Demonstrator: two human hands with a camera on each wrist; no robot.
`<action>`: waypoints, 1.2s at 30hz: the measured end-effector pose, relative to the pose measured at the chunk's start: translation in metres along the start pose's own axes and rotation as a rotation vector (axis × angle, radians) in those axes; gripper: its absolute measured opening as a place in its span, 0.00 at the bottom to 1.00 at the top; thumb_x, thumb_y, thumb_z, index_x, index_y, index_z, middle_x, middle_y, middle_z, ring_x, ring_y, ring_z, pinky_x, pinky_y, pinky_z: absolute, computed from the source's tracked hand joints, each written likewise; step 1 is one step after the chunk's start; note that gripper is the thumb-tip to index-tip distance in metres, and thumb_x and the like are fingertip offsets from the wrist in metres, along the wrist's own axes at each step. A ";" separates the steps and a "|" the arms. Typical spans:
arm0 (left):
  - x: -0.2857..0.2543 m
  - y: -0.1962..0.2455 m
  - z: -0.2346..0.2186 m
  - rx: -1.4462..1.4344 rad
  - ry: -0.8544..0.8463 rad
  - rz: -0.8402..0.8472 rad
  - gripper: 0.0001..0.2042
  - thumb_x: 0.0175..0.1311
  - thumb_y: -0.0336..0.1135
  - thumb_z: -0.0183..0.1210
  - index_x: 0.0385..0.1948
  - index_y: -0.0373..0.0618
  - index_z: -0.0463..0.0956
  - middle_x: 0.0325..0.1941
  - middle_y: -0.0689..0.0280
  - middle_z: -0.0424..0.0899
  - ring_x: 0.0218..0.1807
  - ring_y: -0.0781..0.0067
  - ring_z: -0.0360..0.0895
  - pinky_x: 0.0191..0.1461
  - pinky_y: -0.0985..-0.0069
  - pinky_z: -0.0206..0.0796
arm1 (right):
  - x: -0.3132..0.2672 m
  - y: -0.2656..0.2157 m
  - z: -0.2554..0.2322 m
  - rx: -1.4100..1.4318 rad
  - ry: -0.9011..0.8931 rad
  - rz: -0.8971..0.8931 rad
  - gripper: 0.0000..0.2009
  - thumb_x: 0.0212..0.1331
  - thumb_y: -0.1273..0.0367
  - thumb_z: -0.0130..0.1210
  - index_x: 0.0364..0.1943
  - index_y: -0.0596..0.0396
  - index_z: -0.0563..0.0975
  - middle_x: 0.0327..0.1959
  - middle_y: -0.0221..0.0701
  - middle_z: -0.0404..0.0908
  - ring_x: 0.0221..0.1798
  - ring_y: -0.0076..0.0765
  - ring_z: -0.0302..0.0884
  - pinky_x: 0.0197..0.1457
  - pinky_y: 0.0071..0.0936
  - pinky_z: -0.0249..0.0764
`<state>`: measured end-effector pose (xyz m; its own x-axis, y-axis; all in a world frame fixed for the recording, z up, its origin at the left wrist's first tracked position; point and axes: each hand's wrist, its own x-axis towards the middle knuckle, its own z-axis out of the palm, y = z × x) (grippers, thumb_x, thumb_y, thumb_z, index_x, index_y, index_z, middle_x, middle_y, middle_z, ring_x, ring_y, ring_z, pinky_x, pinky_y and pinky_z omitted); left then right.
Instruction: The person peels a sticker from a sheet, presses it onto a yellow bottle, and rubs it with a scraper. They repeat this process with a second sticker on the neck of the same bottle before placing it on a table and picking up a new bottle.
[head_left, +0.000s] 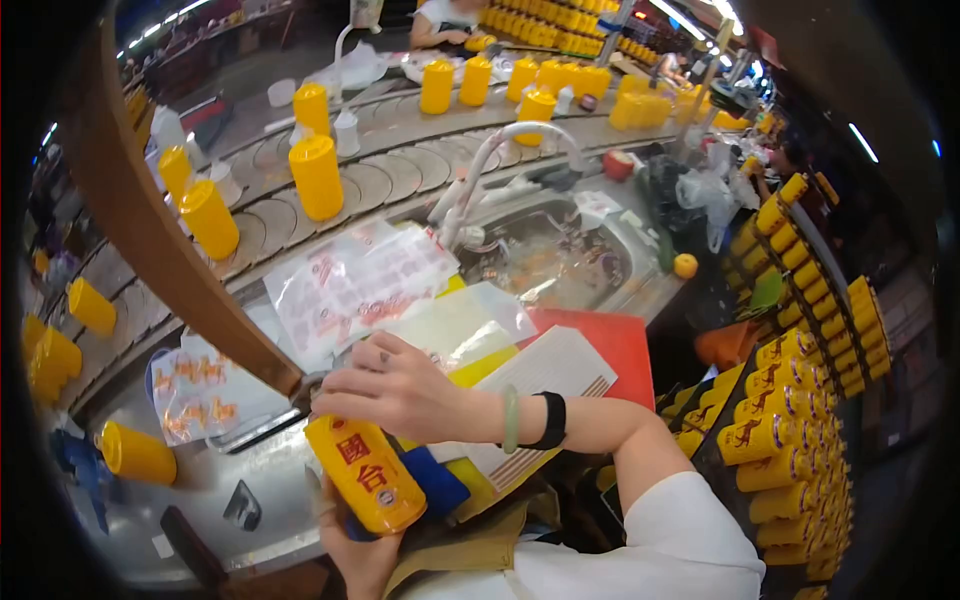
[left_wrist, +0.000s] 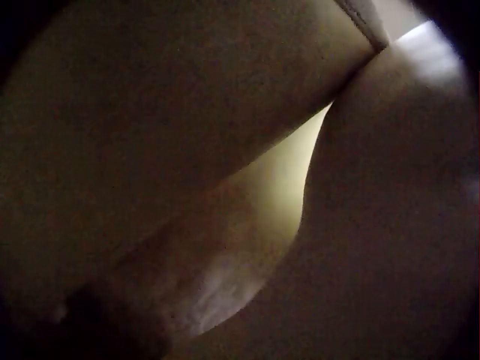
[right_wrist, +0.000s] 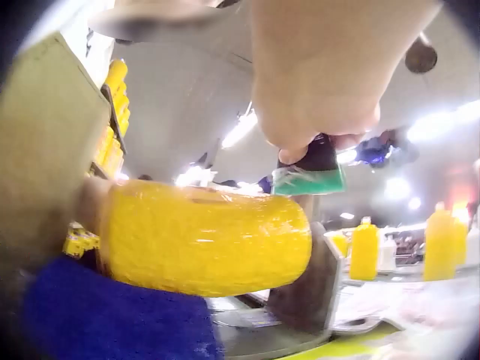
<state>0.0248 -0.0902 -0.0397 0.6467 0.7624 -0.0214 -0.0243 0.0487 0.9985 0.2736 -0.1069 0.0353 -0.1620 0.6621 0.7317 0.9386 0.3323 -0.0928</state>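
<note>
while the yellow plastic-wrapped bottle with red characters [head_left: 364,474] lies tilted at the near edge of the steel counter [head_left: 250,470]:
left hand [head_left: 360,560]: cups the bottle's base from below, fingers curled round it.
right hand [head_left: 395,388]: over the bottle's neck, pinching a small dark and green piece [right_wrist: 311,172].
step: likely fitting or sealing the cap end.
next: calls for a steady bottle and careful alignment at the neck.
</note>
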 end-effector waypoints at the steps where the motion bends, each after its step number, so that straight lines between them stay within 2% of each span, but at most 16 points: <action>1: 0.000 -0.006 0.000 -0.057 -0.005 -0.004 0.54 0.43 0.20 0.81 0.76 0.35 0.54 0.71 0.56 0.70 0.69 0.63 0.74 0.71 0.63 0.71 | -0.004 0.002 -0.001 -0.019 0.003 -0.006 0.17 0.57 0.65 0.61 0.52 0.47 0.81 0.47 0.25 0.81 0.44 0.34 0.75 0.51 0.35 0.72; 6: 0.000 -0.004 0.001 0.042 0.022 0.109 0.50 0.47 0.22 0.79 0.74 0.36 0.55 0.72 0.56 0.70 0.69 0.63 0.74 0.73 0.62 0.68 | -0.035 -0.052 -0.003 0.479 -0.034 -0.423 0.15 0.59 0.67 0.59 0.50 0.49 0.81 0.47 0.25 0.82 0.37 0.34 0.74 0.43 0.37 0.74; 8: 0.001 -0.007 0.001 0.022 -0.013 0.077 0.51 0.47 0.22 0.79 0.75 0.36 0.55 0.72 0.56 0.70 0.69 0.63 0.74 0.73 0.63 0.68 | -0.036 -0.060 -0.008 0.425 -0.106 -0.322 0.15 0.60 0.67 0.58 0.51 0.48 0.81 0.45 0.24 0.81 0.36 0.34 0.73 0.44 0.35 0.73; 12: -0.004 -0.009 -0.009 0.013 -0.067 0.005 0.52 0.46 0.22 0.80 0.76 0.36 0.54 0.71 0.54 0.70 0.70 0.64 0.73 0.73 0.64 0.68 | -0.029 -0.022 0.003 0.356 0.029 0.026 0.16 0.59 0.67 0.58 0.52 0.45 0.82 0.47 0.23 0.82 0.42 0.32 0.75 0.48 0.32 0.71; 14: -0.006 -0.006 -0.011 0.066 -0.044 -0.050 0.54 0.45 0.22 0.81 0.76 0.36 0.54 0.71 0.55 0.71 0.70 0.63 0.72 0.73 0.63 0.68 | -0.029 -0.012 0.000 0.151 0.070 -0.005 0.14 0.61 0.67 0.58 0.51 0.44 0.82 0.51 0.21 0.83 0.45 0.33 0.76 0.50 0.31 0.72; 17: -0.006 -0.009 -0.013 0.106 -0.095 0.027 0.52 0.47 0.21 0.79 0.76 0.37 0.53 0.72 0.55 0.70 0.71 0.63 0.72 0.73 0.63 0.68 | -0.059 -0.034 0.004 0.292 0.032 -0.205 0.09 0.67 0.67 0.57 0.49 0.45 0.82 0.53 0.23 0.83 0.45 0.34 0.76 0.50 0.34 0.76; 20: 0.006 0.010 0.005 -0.178 0.015 -0.057 0.49 0.51 0.22 0.77 0.76 0.37 0.55 0.72 0.56 0.71 0.70 0.63 0.74 0.72 0.64 0.68 | -0.068 -0.051 -0.012 0.453 -0.032 -0.402 0.09 0.69 0.67 0.57 0.50 0.48 0.82 0.53 0.27 0.83 0.43 0.34 0.77 0.46 0.36 0.79; 22: 0.008 0.015 0.001 -0.139 -0.033 -0.154 0.47 0.47 0.28 0.80 0.72 0.35 0.62 0.67 0.56 0.76 0.65 0.64 0.76 0.70 0.65 0.69 | -0.065 -0.042 -0.013 0.548 -0.024 -0.233 0.15 0.69 0.67 0.58 0.58 0.48 0.82 0.50 0.29 0.84 0.43 0.35 0.79 0.44 0.34 0.76; 23: 0.005 0.011 -0.007 0.069 -0.070 -0.045 0.47 0.48 0.27 0.79 0.73 0.36 0.60 0.68 0.56 0.76 0.66 0.63 0.76 0.71 0.64 0.69 | -0.065 -0.041 -0.009 0.517 -0.024 -0.079 0.14 0.68 0.67 0.59 0.56 0.47 0.83 0.48 0.29 0.86 0.43 0.35 0.81 0.46 0.35 0.75; 24: 0.003 0.004 -0.016 0.286 -0.118 0.054 0.47 0.50 0.26 0.78 0.74 0.36 0.59 0.69 0.55 0.75 0.67 0.63 0.76 0.71 0.64 0.69 | -0.066 -0.037 -0.005 0.556 -0.083 0.122 0.14 0.63 0.71 0.63 0.53 0.47 0.82 0.49 0.28 0.86 0.44 0.37 0.83 0.49 0.37 0.74; 25: 0.001 0.000 -0.018 0.235 -0.093 -0.010 0.45 0.50 0.27 0.78 0.72 0.36 0.62 0.66 0.55 0.78 0.65 0.65 0.78 0.70 0.66 0.69 | -0.066 -0.034 0.002 0.680 0.032 0.301 0.15 0.59 0.76 0.66 0.51 0.51 0.81 0.50 0.32 0.86 0.44 0.38 0.84 0.49 0.36 0.76; 26: 0.001 -0.001 -0.015 0.169 -0.060 -0.063 0.42 0.51 0.27 0.77 0.70 0.35 0.65 0.63 0.55 0.81 0.63 0.67 0.80 0.69 0.67 0.70 | -0.067 -0.039 0.001 0.815 -0.045 0.551 0.18 0.58 0.78 0.67 0.53 0.55 0.80 0.50 0.36 0.86 0.46 0.37 0.84 0.51 0.35 0.78; 27: 0.003 0.002 -0.014 0.206 -0.044 -0.043 0.43 0.51 0.27 0.77 0.71 0.34 0.64 0.63 0.55 0.81 0.63 0.67 0.80 0.70 0.67 0.70 | -0.067 -0.037 0.004 0.736 -0.079 0.576 0.17 0.61 0.78 0.64 0.55 0.58 0.80 0.50 0.39 0.85 0.49 0.37 0.85 0.54 0.32 0.79; 28: 0.001 0.006 -0.016 0.243 -0.035 -0.018 0.44 0.51 0.28 0.77 0.72 0.33 0.63 0.63 0.54 0.81 0.63 0.67 0.80 0.70 0.68 0.70 | -0.057 -0.035 -0.002 0.768 -0.202 0.714 0.16 0.64 0.76 0.63 0.55 0.57 0.80 0.50 0.42 0.84 0.52 0.48 0.84 0.58 0.36 0.77; 32: 0.000 0.006 -0.013 0.220 -0.026 0.010 0.47 0.51 0.28 0.78 0.75 0.35 0.60 0.66 0.54 0.80 0.66 0.64 0.79 0.71 0.68 0.69 | -0.054 -0.006 0.008 0.496 0.149 0.859 0.13 0.68 0.80 0.57 0.55 0.58 0.77 0.42 0.33 0.85 0.43 0.26 0.82 0.49 0.26 0.78; 36: -0.002 0.007 -0.016 0.240 -0.064 0.006 0.51 0.52 0.28 0.78 0.79 0.36 0.54 0.73 0.53 0.73 0.74 0.59 0.72 0.77 0.64 0.62 | -0.046 -0.013 -0.006 0.971 0.234 1.107 0.17 0.78 0.73 0.48 0.67 0.58 0.69 0.57 0.29 0.75 0.57 0.19 0.72 0.62 0.21 0.70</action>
<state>0.0110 -0.0811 -0.0331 0.6945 0.7192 -0.0200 0.1485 -0.1160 0.9821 0.2704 -0.1454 0.0067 0.6188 0.7823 0.0711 -0.0301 0.1141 -0.9930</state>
